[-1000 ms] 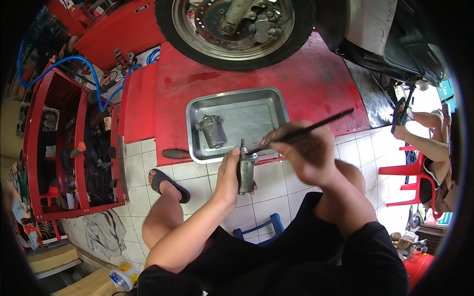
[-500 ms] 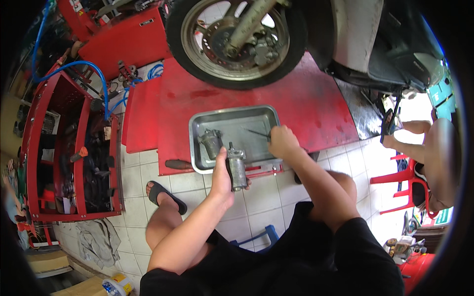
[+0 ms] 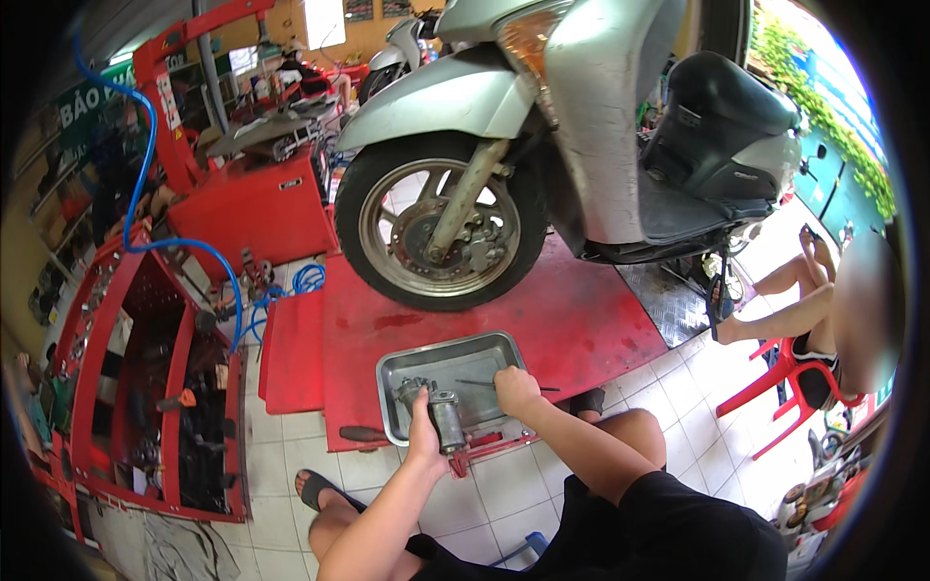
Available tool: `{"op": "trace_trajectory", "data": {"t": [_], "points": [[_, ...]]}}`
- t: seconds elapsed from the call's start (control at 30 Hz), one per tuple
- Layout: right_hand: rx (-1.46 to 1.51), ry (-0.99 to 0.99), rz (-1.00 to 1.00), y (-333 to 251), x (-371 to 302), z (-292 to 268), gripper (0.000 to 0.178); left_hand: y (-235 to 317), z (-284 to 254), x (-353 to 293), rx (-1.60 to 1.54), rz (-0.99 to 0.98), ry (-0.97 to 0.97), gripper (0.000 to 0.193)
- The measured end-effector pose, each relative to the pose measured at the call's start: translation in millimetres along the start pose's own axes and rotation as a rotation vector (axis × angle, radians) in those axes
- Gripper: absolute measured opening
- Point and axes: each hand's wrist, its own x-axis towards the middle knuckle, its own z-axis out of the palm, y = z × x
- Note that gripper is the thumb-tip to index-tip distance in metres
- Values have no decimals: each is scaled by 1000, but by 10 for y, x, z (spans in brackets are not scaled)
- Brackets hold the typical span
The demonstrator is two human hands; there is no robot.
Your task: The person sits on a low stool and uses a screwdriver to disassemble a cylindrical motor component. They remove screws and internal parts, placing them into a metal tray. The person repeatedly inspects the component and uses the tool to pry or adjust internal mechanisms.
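Note:
My left hand [image 3: 424, 438] is closed around a cylindrical grey metal starter motor [image 3: 447, 422], held roughly upright at the near rim of a shallow metal tray [image 3: 383, 373]. A second, similar metal part [image 3: 411, 390] lies at the tray's left side, partly hidden behind my left hand and the motor. Over the right part of the tray, my right hand [image 3: 517, 391] is closed on a thin dark metal rod [image 3: 475, 382]. The rod sticks out on both sides of my fist; its exact kind cannot be made out.
A red platform [image 3: 591, 329] bears the tray, with a silver scooter's front wheel [image 3: 441, 223] just behind. A brown-handled tool [image 3: 361, 434] lies by the tray's left corner. A red tool cart [image 3: 174, 387] and blue hose [image 3: 145, 174] are left; a person sits on a red chair [image 3: 775, 387] right.
The view has tilted up, so more of the scooter and workshop shows. My right hand sits slightly farther left over the tray, and the rod now shows past both sides of it.

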Motion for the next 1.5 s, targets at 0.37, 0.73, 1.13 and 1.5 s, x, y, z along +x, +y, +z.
{"op": "trace_trajectory", "data": {"t": [0.37, 0.73, 1.13, 1.5], "points": [[51, -44, -88, -130, -129, -100, 18, -50, -201, 129, -11, -35, 48, 69], [556, 194, -227, -72, 104, -168, 25, -102, -138, -123, -37, -47, 47, 67], [1284, 247, -114, -563, -102, -856, 33, -60, 93, 67, -45, 22, 180, 58], [925, 148, -484, -369, -432, -1112, 20, 47, 216, -109, -57, 59, -12, 65]]}}
